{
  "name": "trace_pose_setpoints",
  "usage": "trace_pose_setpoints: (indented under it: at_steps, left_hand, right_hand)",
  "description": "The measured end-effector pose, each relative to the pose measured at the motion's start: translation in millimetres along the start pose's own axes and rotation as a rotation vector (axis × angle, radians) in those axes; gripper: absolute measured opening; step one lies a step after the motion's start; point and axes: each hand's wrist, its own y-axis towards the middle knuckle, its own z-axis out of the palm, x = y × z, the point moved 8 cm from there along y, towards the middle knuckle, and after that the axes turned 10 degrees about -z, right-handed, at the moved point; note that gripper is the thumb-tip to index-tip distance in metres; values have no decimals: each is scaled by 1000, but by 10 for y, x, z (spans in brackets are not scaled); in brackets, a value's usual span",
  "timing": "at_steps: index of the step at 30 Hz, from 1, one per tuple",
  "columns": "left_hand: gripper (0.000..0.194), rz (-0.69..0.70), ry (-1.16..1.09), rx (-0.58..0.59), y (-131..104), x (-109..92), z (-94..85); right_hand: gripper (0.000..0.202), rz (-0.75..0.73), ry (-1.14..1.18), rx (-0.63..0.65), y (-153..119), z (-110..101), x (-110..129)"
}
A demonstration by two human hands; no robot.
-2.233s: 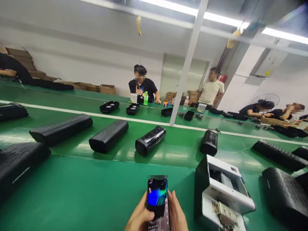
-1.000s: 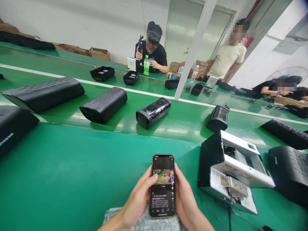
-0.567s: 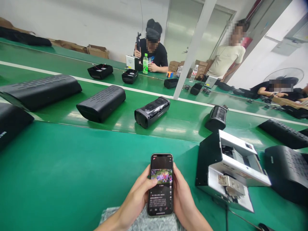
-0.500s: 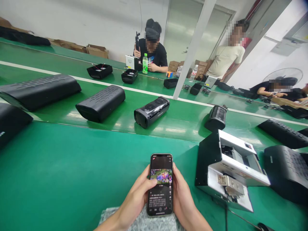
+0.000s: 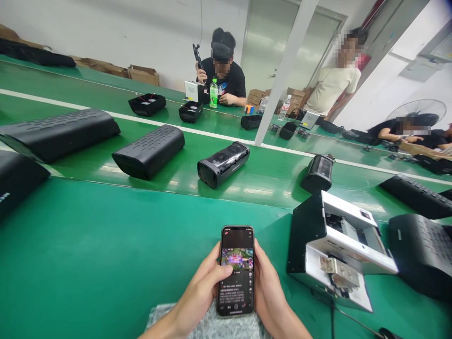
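A black smartphone [image 5: 236, 270] with a lit screen stands upright at the bottom centre, over the green bench [image 5: 106, 263]. My left hand [image 5: 201, 294] grips its left side with the thumb lying across the screen. Along the phone's right edge my right hand [image 5: 268, 287] wraps around it. A piece of grey foam padding [image 5: 212, 327] lies beneath my wrists.
A black and white box-shaped machine [image 5: 335, 249] stands right of the phone. Several black speaker housings [image 5: 150, 150] lie on the conveyor belt, one an open frame [image 5: 223, 164]. Across the belt a seated person [image 5: 224, 70] holds a tool and another person [image 5: 332, 80] stands. A white post [image 5: 282, 80] rises mid-bench.
The view dropped from the ceiling to the bench, bringing the phone fully into sight. My hands have held still lately. The seated person across the belt tilted the raised tool.
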Motion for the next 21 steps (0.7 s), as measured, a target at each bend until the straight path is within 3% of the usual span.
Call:
trace_pose_setpoints:
  at_steps: [5,16,21]
  left_hand:
    - [86,17,11,26,1,-9,37]
    - [78,38,40,53,11,-35,35]
    - [86,43,83,76,17,-42,43]
  right_hand:
    - [60,0,-13,7,0,-2,14]
    - [62,-7,0,11,22,-4,-11]
    - [61,-9,2,17,13,6,13]
